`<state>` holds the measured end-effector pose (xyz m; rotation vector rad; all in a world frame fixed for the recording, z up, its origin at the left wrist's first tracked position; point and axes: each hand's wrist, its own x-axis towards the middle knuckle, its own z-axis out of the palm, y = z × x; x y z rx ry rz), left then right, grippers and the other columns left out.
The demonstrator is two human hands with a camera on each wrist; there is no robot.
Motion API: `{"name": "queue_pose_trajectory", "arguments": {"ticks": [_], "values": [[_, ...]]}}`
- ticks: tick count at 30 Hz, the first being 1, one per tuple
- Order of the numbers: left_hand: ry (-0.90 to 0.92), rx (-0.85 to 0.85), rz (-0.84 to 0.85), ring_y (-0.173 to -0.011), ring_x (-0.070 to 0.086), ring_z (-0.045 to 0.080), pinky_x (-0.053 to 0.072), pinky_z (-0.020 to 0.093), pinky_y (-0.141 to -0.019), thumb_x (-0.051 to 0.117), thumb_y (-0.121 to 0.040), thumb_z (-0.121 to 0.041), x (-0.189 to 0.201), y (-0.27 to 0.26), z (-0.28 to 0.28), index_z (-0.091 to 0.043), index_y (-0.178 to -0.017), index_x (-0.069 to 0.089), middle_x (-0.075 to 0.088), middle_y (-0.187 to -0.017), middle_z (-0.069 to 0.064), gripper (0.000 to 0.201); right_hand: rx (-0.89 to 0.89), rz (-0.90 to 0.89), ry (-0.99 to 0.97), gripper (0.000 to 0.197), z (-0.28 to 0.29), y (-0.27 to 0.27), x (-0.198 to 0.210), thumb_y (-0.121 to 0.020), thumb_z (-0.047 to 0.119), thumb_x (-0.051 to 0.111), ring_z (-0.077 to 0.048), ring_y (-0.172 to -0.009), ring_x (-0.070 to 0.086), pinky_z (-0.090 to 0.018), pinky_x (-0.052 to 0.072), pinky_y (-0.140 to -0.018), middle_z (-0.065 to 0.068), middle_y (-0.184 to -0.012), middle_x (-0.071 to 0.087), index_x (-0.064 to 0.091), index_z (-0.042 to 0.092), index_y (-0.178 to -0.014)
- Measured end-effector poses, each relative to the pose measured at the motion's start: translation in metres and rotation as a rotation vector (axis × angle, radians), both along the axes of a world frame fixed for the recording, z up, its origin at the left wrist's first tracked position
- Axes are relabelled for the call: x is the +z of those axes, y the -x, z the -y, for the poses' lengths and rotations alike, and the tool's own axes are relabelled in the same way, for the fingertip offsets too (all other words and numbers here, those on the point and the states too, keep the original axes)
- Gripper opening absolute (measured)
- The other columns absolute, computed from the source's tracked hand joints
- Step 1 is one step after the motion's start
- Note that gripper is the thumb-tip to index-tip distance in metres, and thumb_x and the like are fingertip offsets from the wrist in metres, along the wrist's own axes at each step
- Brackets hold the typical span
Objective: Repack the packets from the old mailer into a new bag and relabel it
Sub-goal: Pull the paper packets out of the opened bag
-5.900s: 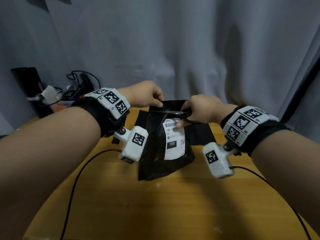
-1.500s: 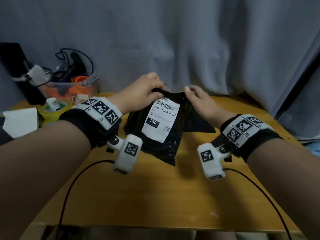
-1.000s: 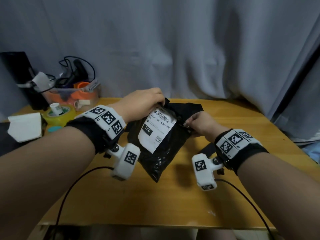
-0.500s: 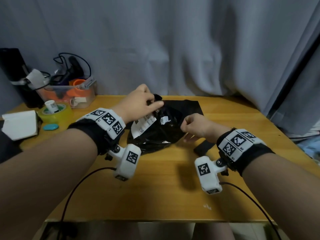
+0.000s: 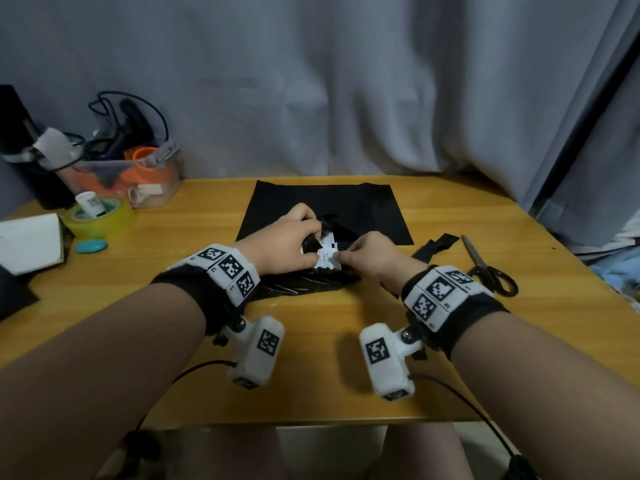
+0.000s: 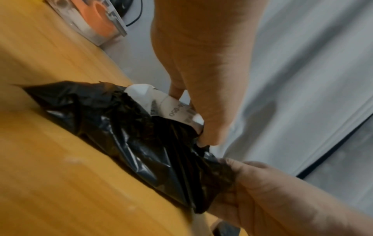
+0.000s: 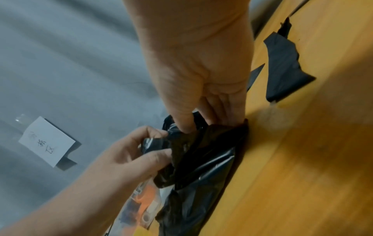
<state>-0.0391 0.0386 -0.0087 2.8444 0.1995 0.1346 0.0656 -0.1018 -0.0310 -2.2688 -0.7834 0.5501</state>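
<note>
The old black mailer (image 5: pixel 304 284) lies crumpled on the wooden table (image 5: pixel 311 375), its white label (image 5: pixel 327 261) creased on top. My left hand (image 5: pixel 294 244) pinches the mailer's open end at the label (image 6: pixel 171 108). My right hand (image 5: pixel 367 258) pinches the same end from the right, thumb and fingers on the black film (image 7: pixel 201 159). The two hands nearly touch. The packets inside are hidden. Behind the hands, a new black bag (image 5: pixel 346 202) lies flat.
Scissors (image 5: pixel 488 268) and a cut black strip (image 5: pixel 436 245) lie to the right. At the back left stand a clear bin (image 5: pixel 131 178) of clutter, a yellow-green tape roll (image 5: pixel 100 216), a teal object (image 5: pixel 90 245) and a white box (image 5: pixel 29 242). A grey curtain hangs behind.
The mailer, held up with its label facing me a second ago, has come down onto the table and crumpled. Both hands have closed in on its open end.
</note>
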Motion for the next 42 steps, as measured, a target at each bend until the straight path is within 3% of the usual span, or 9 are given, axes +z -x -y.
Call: {"name": "queue_pose_trajectory", "arguments": {"ticks": [4, 8, 16, 22, 29, 34, 36, 39, 42], "values": [[0.002, 0.096, -0.036, -0.105, 0.043, 0.016, 0.046, 0.032, -0.091, 0.068, -0.078, -0.042, -0.008, 0.005, -0.012, -0.022, -0.11, 0.046, 0.031, -0.122, -0.003, 0.044, 0.011, -0.022, 0.164, 0.046, -0.018, 0.008, -0.005, -0.083, 0.051, 0.062, -0.013, -0.055, 0.041, -0.025, 0.031, -0.049, 0.001, -0.064, 0.045, 0.043, 0.014, -0.064], [0.057, 0.233, -0.117, -0.126, 0.031, 0.024, 0.038, 0.042, -0.105, 0.072, -0.072, -0.048, -0.016, 0.012, -0.025, -0.026, -0.134, 0.031, 0.023, -0.138, -0.001, 0.077, 0.016, -0.036, 0.194, 0.048, -0.032, 0.007, -0.01, -0.084, 0.054, 0.059, -0.016, -0.07, 0.051, -0.026, 0.037, -0.058, -0.003, -0.085, 0.056, 0.06, 0.008, -0.095], [0.212, 0.229, -0.018, -0.125, 0.037, 0.02, 0.041, 0.041, -0.104, 0.078, -0.071, -0.037, -0.016, 0.018, -0.038, -0.025, -0.136, 0.029, 0.025, -0.137, -0.002, 0.082, -0.244, -0.199, -0.17, 0.043, -0.051, 0.011, -0.015, -0.074, 0.041, 0.077, -0.019, -0.07, 0.06, -0.026, 0.044, -0.055, -0.006, -0.079, 0.063, 0.061, 0.003, -0.087], [0.289, 0.224, 0.061, -0.13, 0.033, 0.022, 0.034, 0.04, -0.111, 0.08, -0.069, -0.036, -0.007, 0.016, -0.042, -0.03, -0.142, 0.021, 0.022, -0.139, 0.001, 0.094, -0.125, -0.208, -0.339, 0.018, -0.059, 0.028, 0.006, -0.081, 0.011, 0.068, -0.012, -0.062, 0.056, -0.023, 0.048, -0.055, 0.001, -0.07, 0.056, 0.053, 0.014, -0.072], [0.438, 0.284, 0.144, -0.142, 0.019, 0.018, 0.017, 0.024, -0.108, 0.084, -0.06, -0.042, -0.001, 0.02, -0.05, -0.028, -0.147, -0.017, 0.016, -0.154, 0.006, 0.133, 0.011, -0.081, -0.363, 0.01, -0.056, 0.029, 0.029, -0.08, 0.005, 0.066, -0.027, -0.083, 0.066, -0.039, 0.056, -0.076, -0.008, -0.083, 0.065, 0.065, 0.007, -0.09], [0.558, 0.301, 0.209, -0.124, 0.037, 0.003, 0.031, 0.018, -0.098, 0.081, -0.068, -0.033, 0.0, 0.022, -0.045, -0.026, -0.141, -0.032, 0.031, -0.151, -0.001, 0.135, 0.033, -0.032, -0.444, 0.025, -0.052, 0.028, 0.045, -0.08, 0.006, 0.069, -0.025, -0.087, 0.066, -0.039, 0.057, -0.079, -0.01, -0.094, 0.068, 0.066, 0.007, -0.104], [0.573, 0.316, 0.228, -0.115, 0.042, 0.002, 0.037, 0.019, -0.09, 0.08, -0.069, -0.033, 0.0, 0.023, -0.042, -0.027, -0.14, -0.034, 0.032, -0.151, -0.001, 0.134, 0.032, -0.033, -0.481, 0.029, -0.047, 0.027, 0.049, -0.08, 0.006, 0.068, -0.026, -0.089, 0.066, -0.039, 0.057, -0.079, -0.012, -0.098, 0.068, 0.063, 0.006, -0.108], [0.592, 0.329, 0.244, -0.128, 0.04, 0.007, 0.032, 0.016, -0.094, 0.079, -0.07, -0.035, -0.002, 0.025, -0.04, -0.022, -0.142, -0.032, 0.033, -0.151, -0.004, 0.133, 0.003, 0.002, -0.528, 0.029, -0.041, 0.026, 0.05, -0.081, 0.007, 0.065, -0.026, -0.091, 0.067, -0.043, 0.056, -0.082, -0.012, -0.1, 0.069, 0.061, 0.005, -0.109], [0.583, 0.297, 0.255, -0.126, 0.043, 0.007, 0.031, 0.018, -0.1, 0.08, -0.068, -0.038, -0.002, 0.023, -0.039, -0.017, -0.15, -0.006, 0.045, -0.136, -0.009, 0.12, -0.01, 0.029, -0.55, 0.031, -0.037, 0.028, 0.049, -0.079, 0.01, 0.064, -0.028, -0.093, 0.066, -0.047, 0.056, -0.082, -0.013, -0.102, 0.068, 0.06, 0.005, -0.109]]}}
